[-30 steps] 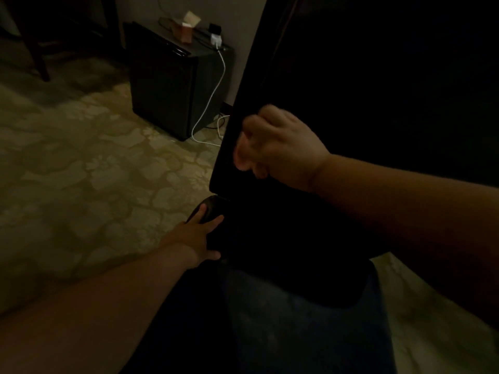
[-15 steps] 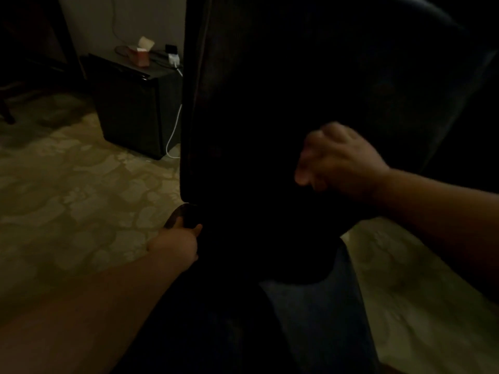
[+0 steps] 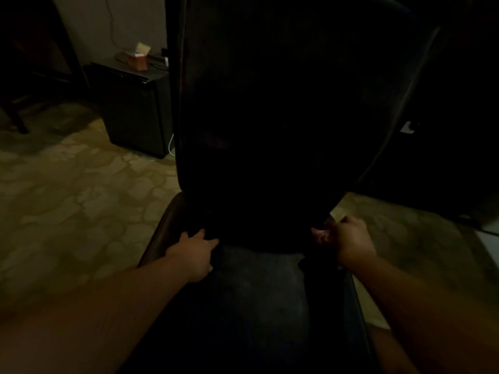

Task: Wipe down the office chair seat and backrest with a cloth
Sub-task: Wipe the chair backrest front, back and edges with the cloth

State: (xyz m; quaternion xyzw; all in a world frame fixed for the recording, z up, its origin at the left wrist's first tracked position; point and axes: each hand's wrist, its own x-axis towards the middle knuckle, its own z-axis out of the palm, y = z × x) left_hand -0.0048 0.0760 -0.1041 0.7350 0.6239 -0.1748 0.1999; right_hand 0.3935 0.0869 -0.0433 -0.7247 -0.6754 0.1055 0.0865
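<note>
1. Dark backrest [image 3: 283,103] stands upright at centre, its lower edge meeting the seat [image 3: 256,292].
2. Left hand [image 3: 193,252] lies flat, fingers spread, on the seat's left rear corner, probably to steady the chair.
3. Right hand [image 3: 348,241] is curled at the backrest's lower right corner; whether it clasps a cloth cannot be told in this gloom.
4. Patterned carpet [image 3: 67,211] lies around.

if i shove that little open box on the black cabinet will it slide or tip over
Probably tips or skids easily. The small box looks like thin card with its flap up, so likely light. It stands on the smooth top of the black cabinet, which should give little grip. The dim light hides what it holds.
</note>
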